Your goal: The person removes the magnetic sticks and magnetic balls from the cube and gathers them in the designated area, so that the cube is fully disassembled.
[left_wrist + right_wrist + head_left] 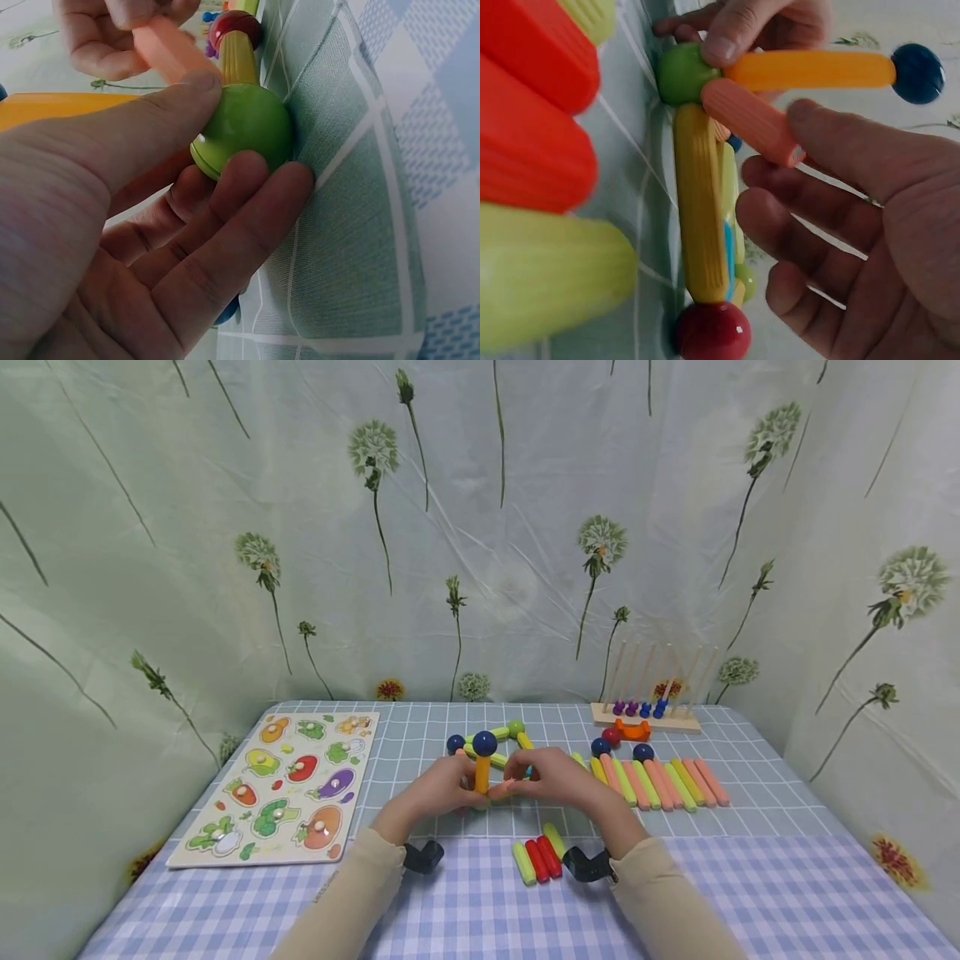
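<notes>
Sleeves (348,897) foremost, the left hand (442,787) clamps fingers round a green ball (684,73), the right hand (558,777) pinches a peach rod (746,120): apparently joining, next needing straight pressure.

"What's that person wearing, from where you stand?"

"A plain beige fabric sleeve (348,893) on the near left, and a matching beige fabric sleeve (675,897) on the near right."

"And on the wrists?"

"A bent black wrist fitting (424,857), smooth and blunt-ended, on the left. On the right, a curved black wrist fitting (590,865), sitting right by the cuff."

"Beyond the cuffs?"

"The left hand (450,782) and right hand (555,772) are bare, with the nails cut short."
</notes>
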Motion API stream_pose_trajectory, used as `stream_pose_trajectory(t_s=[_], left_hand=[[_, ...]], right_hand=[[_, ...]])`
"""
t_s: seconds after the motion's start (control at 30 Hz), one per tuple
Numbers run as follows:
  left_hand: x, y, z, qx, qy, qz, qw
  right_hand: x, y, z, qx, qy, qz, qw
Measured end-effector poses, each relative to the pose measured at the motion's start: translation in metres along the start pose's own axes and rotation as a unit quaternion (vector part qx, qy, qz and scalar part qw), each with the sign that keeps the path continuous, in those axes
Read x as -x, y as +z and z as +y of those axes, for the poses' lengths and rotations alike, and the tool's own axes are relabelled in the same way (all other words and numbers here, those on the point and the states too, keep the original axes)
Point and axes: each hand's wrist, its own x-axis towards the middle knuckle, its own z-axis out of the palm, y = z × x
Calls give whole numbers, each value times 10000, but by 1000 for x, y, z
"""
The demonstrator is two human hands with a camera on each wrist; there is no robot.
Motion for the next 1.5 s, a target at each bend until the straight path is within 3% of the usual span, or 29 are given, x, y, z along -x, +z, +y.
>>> stream_pose_trajectory(t_s=[0.27,0.6,0.9,1.17,1.27,1.37,1.5], left_hand=[[-1,1,0,-37,-60,-16,10000],[-1,1,0,-61,-42,-55,10000],[-3,0,6,-158,-115,-269,9994],[-3,0,15,201,140,-586,9980],[-2,0,13,180,62,-285,9994],[0,-1,11,61,-81,368,9993],[0,-2,8,-106,-165,1294,9914]], right_hand=[[0,8,1,-22,-134,-646,9978],[2,8,5,119,-153,-884,9959],[10,-16,11,-163,185,-607,9979],[23,-31,24,-36,1050,-799,9912],[27,-32,27,54,1363,-1147,9840],[30,-31,28,-17,1640,-1513,9748],[29,-27,28,-92,1714,-1689,9706]])
